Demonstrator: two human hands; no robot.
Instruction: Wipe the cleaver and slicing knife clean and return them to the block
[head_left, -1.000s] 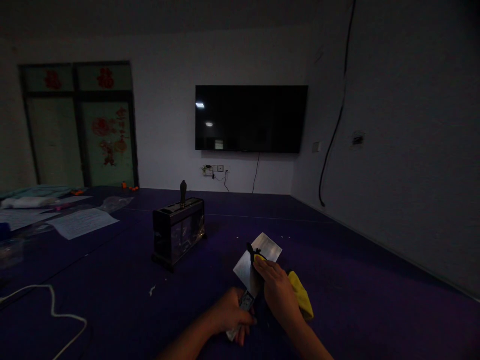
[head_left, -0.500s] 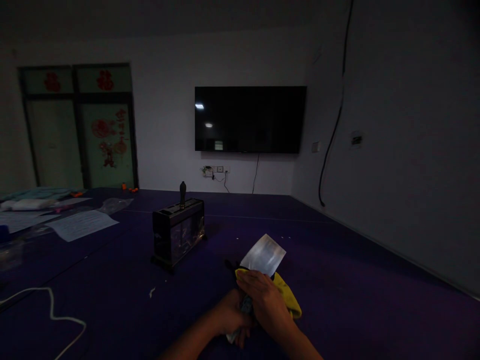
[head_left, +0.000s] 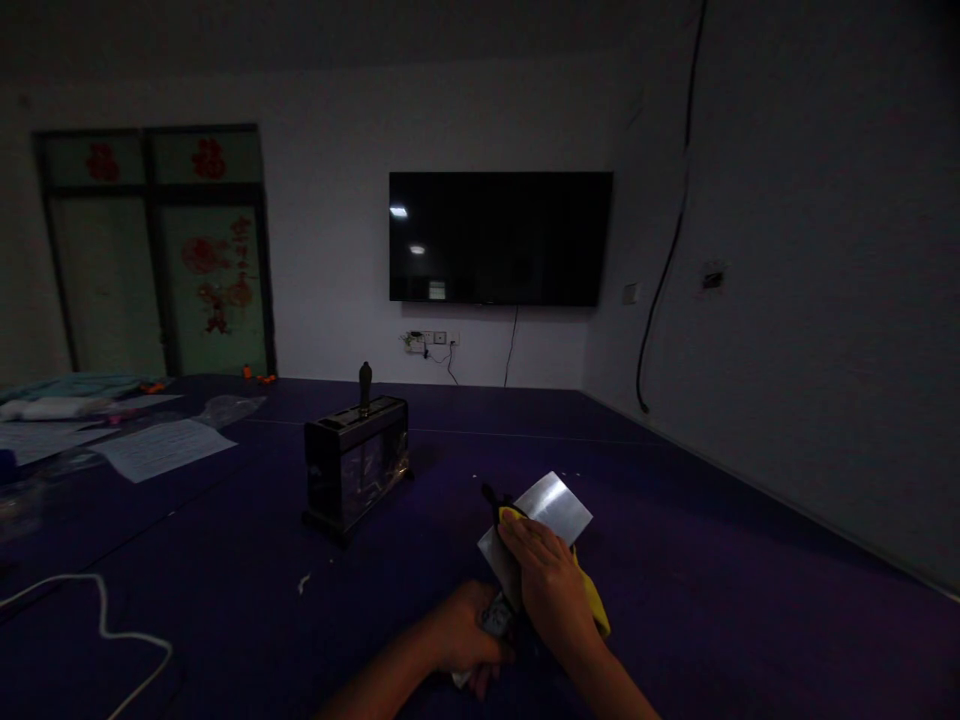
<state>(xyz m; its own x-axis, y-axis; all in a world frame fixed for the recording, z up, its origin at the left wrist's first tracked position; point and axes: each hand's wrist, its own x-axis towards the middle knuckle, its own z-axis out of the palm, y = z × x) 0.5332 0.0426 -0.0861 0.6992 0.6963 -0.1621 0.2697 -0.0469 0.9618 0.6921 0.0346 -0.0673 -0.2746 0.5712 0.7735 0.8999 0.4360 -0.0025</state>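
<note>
1. Black stand taken as landmark, on the purple surface. Metal blade lies right of it and nearer the viewer, tilted, grey handle toward the viewer.
2. Left hand, nearer than the stand and to its right: fingers curled closed round the handle.
3. Right hand, farther right of the stand: fingers close together, holding the yellow cloth against the blade. Thumb hidden.
4. Risk, my judgement: fingertips could meet an edge if the cloth bunches or slides off. Sharpness can't be told from here.
5. Second risk: the blade could twist should the left grip loosen; a slick handle would cause it. Dim light might hide an edge.
6. Materials: blade broad, flat, roughly rectangular, bright sheen across smooth metal. Cloth soft-looking, folded, with a dark strip by the fingertips. Handle patterned; material unclear.
7. Stand boxy, with glossy sides; dark upright handle rises from its top. Crumpled white scrap lies in front of it.
</note>
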